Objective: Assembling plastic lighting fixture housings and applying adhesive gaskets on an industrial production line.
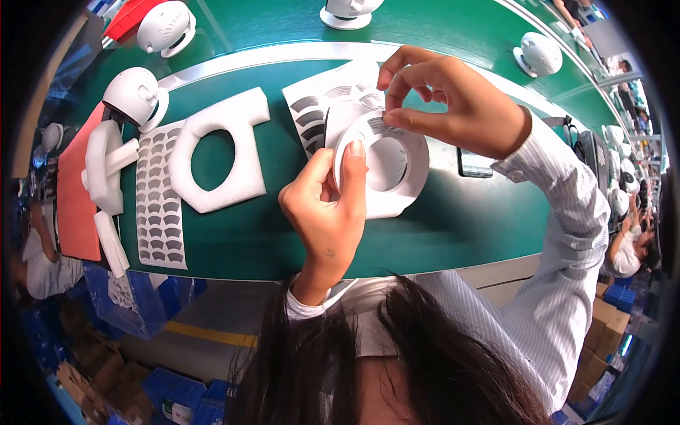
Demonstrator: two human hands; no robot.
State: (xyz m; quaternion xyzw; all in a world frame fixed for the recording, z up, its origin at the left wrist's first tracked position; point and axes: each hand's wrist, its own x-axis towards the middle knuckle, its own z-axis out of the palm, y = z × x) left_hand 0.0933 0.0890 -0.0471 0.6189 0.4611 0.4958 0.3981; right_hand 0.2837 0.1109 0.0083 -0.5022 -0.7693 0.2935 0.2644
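My left hand (327, 202) grips a white camera-like device by its round base (412, 185), thumb lying on the ring's rim. The base's underside faces up, with a round hollow in its middle. Over its upper edge is my right hand (443, 99), thumb and forefinger pinched at a curved grey label (386, 127) on the ring. Whether the label is fully stuck down cannot be seen. Just behind the device lies a sheet of curved grey labels (309, 117), partly covered by it.
A white foam insert (246, 180) with a round hole and another label sheet (161, 212) lie at left. More white devices (132, 95) stand on the green bench (453, 237) and beyond its white rail. A dark phone (474, 164) rests to the right. Other people work at the sides.
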